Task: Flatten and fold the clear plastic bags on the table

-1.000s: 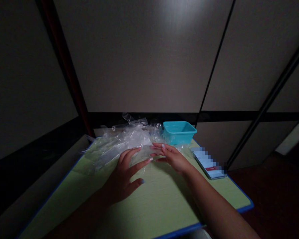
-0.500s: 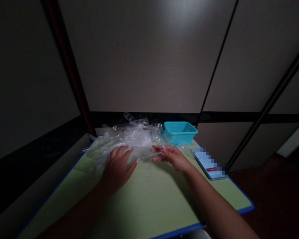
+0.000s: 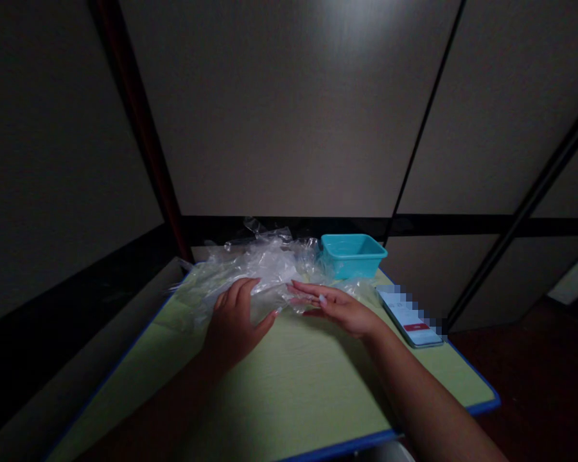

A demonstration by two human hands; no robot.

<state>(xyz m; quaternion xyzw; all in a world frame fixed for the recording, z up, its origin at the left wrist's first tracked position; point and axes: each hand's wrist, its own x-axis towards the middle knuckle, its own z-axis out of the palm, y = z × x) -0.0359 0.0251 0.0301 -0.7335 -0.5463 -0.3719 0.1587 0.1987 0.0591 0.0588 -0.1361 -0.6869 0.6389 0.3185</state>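
Observation:
Between my hands, just above the table, a clear plastic bag (image 3: pixel 270 300) is held by its two sides. My left hand (image 3: pixel 236 322) grips its left end, thumb toward me and fingers over the far side. At the other end, my right hand (image 3: pixel 349 312) pinches the crumpled plastic between thumb and fairly straight fingers. Right behind the hands lies a loose heap of clear plastic bags (image 3: pixel 264 256), with something white among them that I cannot make out.
A turquoise plastic basket (image 3: pixel 354 267) stands at the back right, beside the heap. A phone (image 3: pixel 407 321) with a lit screen lies along the right edge. The light green table (image 3: pixel 289 385) has a blue rim, and pale panels (image 3: pixel 289 128) rise behind it.
The held bag has gone from stretched fairly flat to more crumpled, bunching near my right hand. My right fingers have straightened. The whole view has shifted slightly.

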